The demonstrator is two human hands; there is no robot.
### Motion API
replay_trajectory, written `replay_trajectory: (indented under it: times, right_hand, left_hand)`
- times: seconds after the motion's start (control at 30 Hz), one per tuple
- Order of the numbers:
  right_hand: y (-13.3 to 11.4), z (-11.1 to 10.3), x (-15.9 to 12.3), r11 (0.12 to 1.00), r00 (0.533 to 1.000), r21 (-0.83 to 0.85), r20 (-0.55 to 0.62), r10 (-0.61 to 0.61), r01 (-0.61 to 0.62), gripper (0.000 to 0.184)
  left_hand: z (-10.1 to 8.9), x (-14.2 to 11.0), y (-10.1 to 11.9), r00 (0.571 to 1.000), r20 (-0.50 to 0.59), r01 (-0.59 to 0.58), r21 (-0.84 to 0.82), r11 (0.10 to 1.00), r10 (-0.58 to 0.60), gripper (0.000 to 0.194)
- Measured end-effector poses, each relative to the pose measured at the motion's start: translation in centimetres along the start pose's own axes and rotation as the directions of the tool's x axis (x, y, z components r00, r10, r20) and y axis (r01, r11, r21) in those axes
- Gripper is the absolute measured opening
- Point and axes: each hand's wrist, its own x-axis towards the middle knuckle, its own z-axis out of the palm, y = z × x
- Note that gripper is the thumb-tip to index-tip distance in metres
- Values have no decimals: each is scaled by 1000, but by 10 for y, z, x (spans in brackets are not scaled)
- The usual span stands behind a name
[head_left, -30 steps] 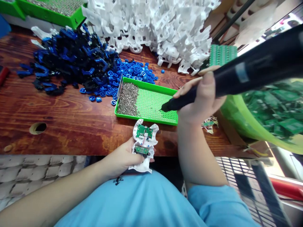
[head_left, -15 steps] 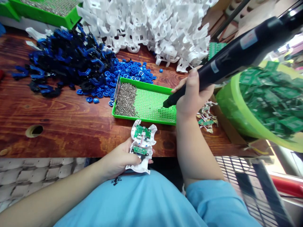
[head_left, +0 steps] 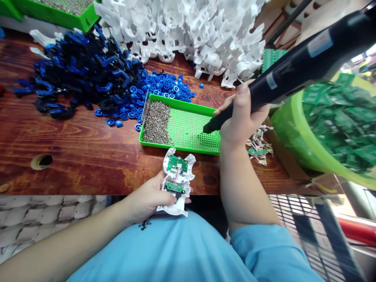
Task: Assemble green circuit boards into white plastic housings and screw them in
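Observation:
My left hand [head_left: 152, 196] is closed on a white plastic housing [head_left: 173, 208] at the table's front edge, its thumb over the lower part. Two green circuit boards joined by thin wires sit in the two halves of the housing. My right hand [head_left: 239, 117] is wrapped round a black electric screwdriver [head_left: 282, 80], tilted so its tip points down to the left. That tip is over the perforated right part of a green screw tray [head_left: 188, 148]; whether it touches is too fine to tell. Small metal screws [head_left: 156, 123] are heaped at the tray's left end.
Behind the tray lie blue rings [head_left: 164, 86], black-and-blue parts [head_left: 85, 70] and a large heap of white shells [head_left: 182, 31]. A lime tub [head_left: 289, 125] of green boards stands at right, beside small wired parts [head_left: 260, 147]. The table [head_left: 76, 168] has a round hole at left.
The screwdriver's upper body has shifted slightly to the right, with my right hand moving a little the same way. My left hand and the housing are nearly still.

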Motion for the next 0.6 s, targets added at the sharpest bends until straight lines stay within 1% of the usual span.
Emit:
replay_trajectory:
  times: [0.13,0.27,0.37,0.43,0.5,0.57,0.6]
  right_hand:
    - [5,0,-1,1000,1000,-17,2,-13,13,27]
    - [8,-1,-1,997,999,51,-4,-51,51,19]
    - [1,0,2,990,995,104,-48,-88,93,13]
    - [-16,1,2,985,988,128,-115,-103,117,7]
    - [-44,1,-2,986,984,137,-164,-67,91,7]
    - [-78,1,-11,990,997,135,-62,52,-43,7]
    - [-95,0,-16,982,993,150,43,114,-119,10]
  left_hand:
    - [2,-1,1,1000,-3,0,-8,1000,-1,56]
    - [0,0,1,1000,8,-8,-10,1000,8,56]
    - [-2,1,-1,1000,21,-19,-10,1000,19,58]
    - [-3,1,-2,999,27,-27,-13,1000,27,59]
    - [-3,2,-3,999,29,-34,-16,999,35,61]
    - [-2,1,-3,999,28,-39,-17,999,40,62]
    - [-2,1,-3,999,27,-42,-15,999,42,61]
